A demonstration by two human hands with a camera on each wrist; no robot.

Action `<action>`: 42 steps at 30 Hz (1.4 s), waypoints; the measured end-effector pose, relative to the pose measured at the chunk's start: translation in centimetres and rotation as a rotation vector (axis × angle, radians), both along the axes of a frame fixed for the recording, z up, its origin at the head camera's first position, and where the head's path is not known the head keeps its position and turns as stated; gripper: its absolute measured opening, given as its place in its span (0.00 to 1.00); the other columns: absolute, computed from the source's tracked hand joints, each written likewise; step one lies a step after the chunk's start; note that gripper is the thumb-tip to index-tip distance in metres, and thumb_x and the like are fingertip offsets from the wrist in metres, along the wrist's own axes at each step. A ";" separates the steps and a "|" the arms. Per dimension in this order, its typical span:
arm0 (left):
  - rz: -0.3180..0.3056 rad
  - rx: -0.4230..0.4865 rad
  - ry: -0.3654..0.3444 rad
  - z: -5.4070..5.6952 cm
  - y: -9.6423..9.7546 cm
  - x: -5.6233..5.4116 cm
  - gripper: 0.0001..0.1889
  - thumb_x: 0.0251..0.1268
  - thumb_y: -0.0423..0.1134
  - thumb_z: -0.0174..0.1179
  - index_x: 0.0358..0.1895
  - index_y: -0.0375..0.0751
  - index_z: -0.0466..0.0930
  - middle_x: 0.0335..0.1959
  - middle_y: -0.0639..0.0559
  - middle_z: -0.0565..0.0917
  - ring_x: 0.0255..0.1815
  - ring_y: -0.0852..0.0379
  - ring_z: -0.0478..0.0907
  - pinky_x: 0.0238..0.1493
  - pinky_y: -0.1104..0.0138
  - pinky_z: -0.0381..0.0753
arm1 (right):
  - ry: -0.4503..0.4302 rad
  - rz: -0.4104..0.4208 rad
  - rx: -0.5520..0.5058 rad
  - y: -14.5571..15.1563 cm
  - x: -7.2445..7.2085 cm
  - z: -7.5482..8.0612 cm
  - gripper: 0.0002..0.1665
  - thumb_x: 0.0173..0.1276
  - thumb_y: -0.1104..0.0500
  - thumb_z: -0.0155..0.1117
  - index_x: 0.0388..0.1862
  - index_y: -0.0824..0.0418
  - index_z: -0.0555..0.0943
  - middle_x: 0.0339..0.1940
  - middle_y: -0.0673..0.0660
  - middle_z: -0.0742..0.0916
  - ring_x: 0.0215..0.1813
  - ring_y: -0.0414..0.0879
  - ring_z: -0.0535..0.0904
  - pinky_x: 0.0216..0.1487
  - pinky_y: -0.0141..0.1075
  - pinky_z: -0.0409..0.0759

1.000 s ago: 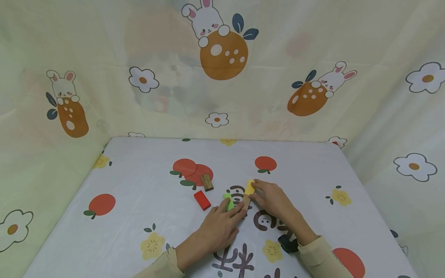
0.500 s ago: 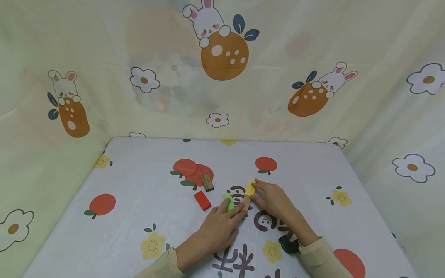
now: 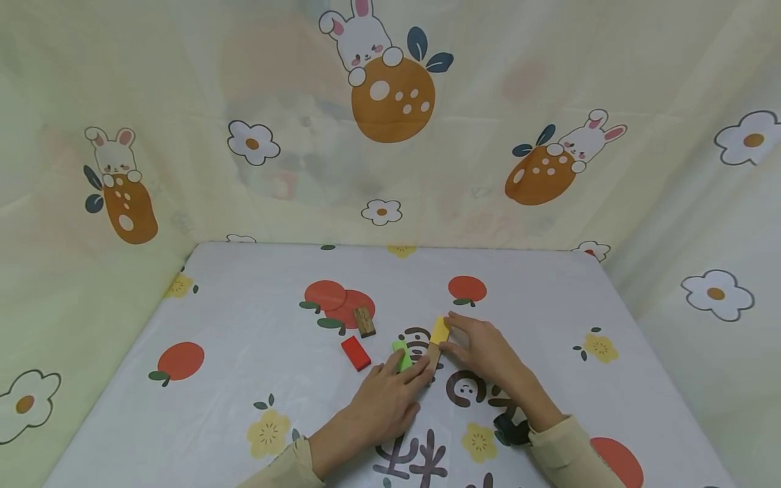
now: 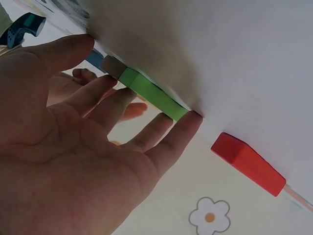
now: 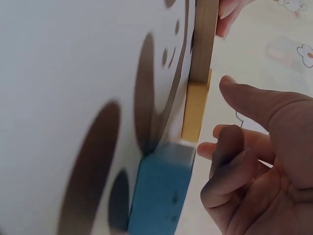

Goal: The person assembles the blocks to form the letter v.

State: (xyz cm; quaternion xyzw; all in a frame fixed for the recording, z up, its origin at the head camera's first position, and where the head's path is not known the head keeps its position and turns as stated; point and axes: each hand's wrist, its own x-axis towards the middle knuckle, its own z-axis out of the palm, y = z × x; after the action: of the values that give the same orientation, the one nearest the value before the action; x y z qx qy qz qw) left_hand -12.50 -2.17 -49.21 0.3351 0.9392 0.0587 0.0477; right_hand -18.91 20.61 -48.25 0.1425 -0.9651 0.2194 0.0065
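Observation:
My left hand [image 3: 381, 400], fingers extended, rests its fingertips along a green block [image 3: 401, 352] and a tan wooden block [image 3: 433, 352]. In the left wrist view several fingertips touch the green block [image 4: 151, 93]. A yellow block [image 3: 440, 330] lies end to end with the wooden one. Beside it is my right hand [image 3: 485, 349], whose thumb and fingers are spread loosely. The right wrist view shows a small gap between that thumb and the yellow block [image 5: 195, 107]. A blue block [image 5: 164, 188] stands near the yellow one there; in the head view it is hidden.
To the left lie a red block [image 3: 356, 353] and a dark wood-grained block [image 3: 364, 322]. A printed cloth [image 3: 244, 379] covers the table, with patterned curtains [image 3: 293, 196] behind and at both sides. A black device [image 3: 511, 430] is at the right wrist.
My right hand has shifted slightly right, its fingertips easing from the yellow block's side. My left hand and the blocks stay nearly where they were.

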 end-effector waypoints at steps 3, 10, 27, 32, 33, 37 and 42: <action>0.003 0.000 0.002 0.0 0.0 0.0 0.33 0.77 0.50 0.61 0.82 0.59 0.66 0.85 0.60 0.65 0.83 0.39 0.66 0.68 0.47 0.82 | -0.009 -0.003 0.008 0.3 0.0 0.2 0.33 0.68 0.52 0.77 0.70 0.61 0.82 0.72 0.63 0.84 0.73 0.64 0.80 0.73 0.60 0.77; 0.005 -0.019 0.016 -0.1 0.1 0.1 0.33 0.77 0.51 0.60 0.82 0.60 0.65 0.85 0.61 0.65 0.83 0.40 0.66 0.68 0.49 0.82 | -0.037 -0.011 0.028 1.4 0.3 0.3 0.32 0.68 0.53 0.77 0.69 0.61 0.82 0.69 0.63 0.86 0.72 0.64 0.81 0.72 0.61 0.77; 0.010 -0.014 0.012 -0.2 0.1 0.1 0.32 0.77 0.50 0.60 0.82 0.61 0.65 0.85 0.62 0.65 0.83 0.41 0.65 0.68 0.50 0.82 | -0.110 0.067 0.059 4.0 1.5 0.8 0.31 0.67 0.50 0.79 0.65 0.61 0.85 0.63 0.60 0.90 0.69 0.61 0.84 0.69 0.57 0.81; 0.013 -0.015 0.011 -0.3 0.1 0.1 0.32 0.77 0.51 0.60 0.82 0.62 0.65 0.85 0.62 0.64 0.83 0.41 0.65 0.68 0.50 0.82 | -0.130 0.081 0.054 4.8 2.1 0.7 0.32 0.65 0.50 0.80 0.66 0.60 0.85 0.65 0.59 0.89 0.70 0.61 0.83 0.70 0.57 0.81; 0.013 -0.014 0.010 -0.4 0.1 0.1 0.32 0.77 0.51 0.60 0.82 0.62 0.65 0.85 0.62 0.64 0.84 0.41 0.65 0.68 0.50 0.82 | -0.134 0.085 0.052 5.0 2.1 0.7 0.33 0.65 0.49 0.80 0.66 0.59 0.84 0.66 0.59 0.89 0.71 0.61 0.83 0.69 0.57 0.81; 0.014 -0.011 0.005 -0.3 0.1 0.1 0.33 0.77 0.51 0.60 0.82 0.62 0.65 0.85 0.62 0.64 0.84 0.41 0.64 0.69 0.50 0.82 | -0.148 0.118 0.041 5.7 2.4 0.5 0.37 0.64 0.47 0.80 0.69 0.59 0.82 0.68 0.60 0.87 0.71 0.62 0.82 0.69 0.58 0.81; 0.018 -0.009 -0.004 -0.3 0.1 0.1 0.33 0.77 0.50 0.60 0.82 0.62 0.65 0.85 0.62 0.64 0.84 0.41 0.64 0.69 0.49 0.82 | -0.201 0.140 0.018 6.5 2.5 0.7 0.43 0.61 0.47 0.82 0.73 0.59 0.79 0.71 0.61 0.85 0.60 0.54 0.87 0.64 0.51 0.86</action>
State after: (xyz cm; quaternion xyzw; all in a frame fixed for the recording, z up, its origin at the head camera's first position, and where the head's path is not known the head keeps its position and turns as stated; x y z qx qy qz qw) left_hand -12.40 -2.03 -49.51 0.3264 0.9423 0.0554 0.0505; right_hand -16.37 27.13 -47.58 0.1870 -0.9506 0.2238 -0.1068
